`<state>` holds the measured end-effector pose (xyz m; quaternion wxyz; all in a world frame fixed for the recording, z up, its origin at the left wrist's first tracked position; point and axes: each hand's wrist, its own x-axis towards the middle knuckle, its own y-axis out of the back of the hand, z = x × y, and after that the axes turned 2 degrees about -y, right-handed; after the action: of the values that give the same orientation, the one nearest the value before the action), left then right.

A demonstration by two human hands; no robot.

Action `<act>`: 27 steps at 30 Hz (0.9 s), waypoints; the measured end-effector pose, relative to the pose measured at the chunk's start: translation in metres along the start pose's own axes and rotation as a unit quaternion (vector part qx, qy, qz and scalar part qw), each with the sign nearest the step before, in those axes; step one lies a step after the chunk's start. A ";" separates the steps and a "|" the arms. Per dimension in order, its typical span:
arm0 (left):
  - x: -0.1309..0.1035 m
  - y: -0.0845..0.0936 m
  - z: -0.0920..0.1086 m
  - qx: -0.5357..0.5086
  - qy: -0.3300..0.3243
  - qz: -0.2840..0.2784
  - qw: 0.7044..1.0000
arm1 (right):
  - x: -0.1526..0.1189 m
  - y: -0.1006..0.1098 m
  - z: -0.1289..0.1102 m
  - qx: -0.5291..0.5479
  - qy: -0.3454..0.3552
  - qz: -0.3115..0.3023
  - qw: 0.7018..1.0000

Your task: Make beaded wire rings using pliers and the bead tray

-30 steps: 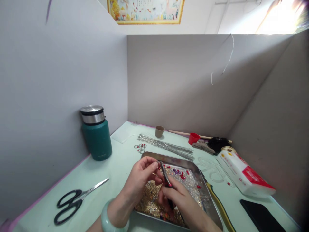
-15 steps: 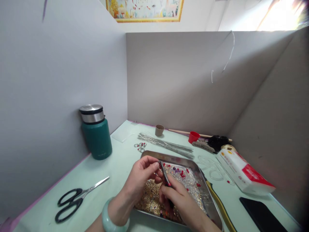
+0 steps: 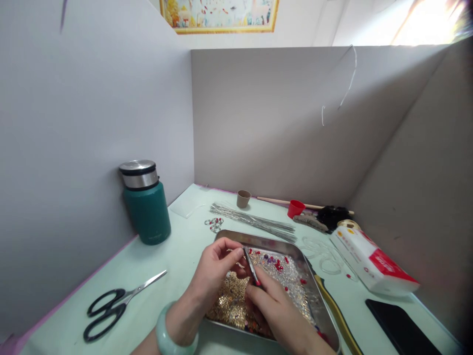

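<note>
Fingers [image 3: 233, 253] of the left hand [image 3: 210, 272] are together, thumb against forefinger, and whatever sits between them is too small to make out! Over on the right hand [image 3: 273, 298], they're clamped around the pliers [image 3: 252, 267], nose right up at that left-hand pinch, all of it over the metal tray [image 3: 320, 297].

Look at the setting: a pale green bench [image 3: 177, 278], boxed in by grey partitions [image 3: 266, 108], a framed picture [image 3: 221, 17] above, bright light pouring in at upper right.

Now the pose: both forearms angle in from the lower edge, hands meeting over the tray, thumbs uppermost, a smooth pale green bangle [image 3: 161, 329] around the left wrist.

And what textures! Grainy gold beads [image 3: 231, 291] fill the near left of the tray, glassy clear beads [image 3: 293, 276] glitter to the right, with glossy red beads [image 3: 279, 265] dotted among them. Just beyond the rim, thin silvery wires [image 3: 254, 222] lie in a straight bundle, little red-beaded rings [image 3: 214, 225] beside them. Out left, black-handled scissors [image 3: 129, 297] lie flat, near a cylindrical teal bottle [image 3: 148, 213] with a steel lid, standing upright.
</note>
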<state>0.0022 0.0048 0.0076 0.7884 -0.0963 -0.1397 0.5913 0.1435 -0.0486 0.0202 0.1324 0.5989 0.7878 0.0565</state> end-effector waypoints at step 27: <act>0.004 0.005 -0.002 -0.030 0.023 0.081 0.996 | 0.010 0.016 0.027 -0.453 0.010 0.132 0.881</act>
<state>-0.0007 0.0101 0.0047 0.7374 -0.1445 -0.1308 0.6467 0.1634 -0.0370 -0.0030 0.3725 0.5713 0.5910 0.4308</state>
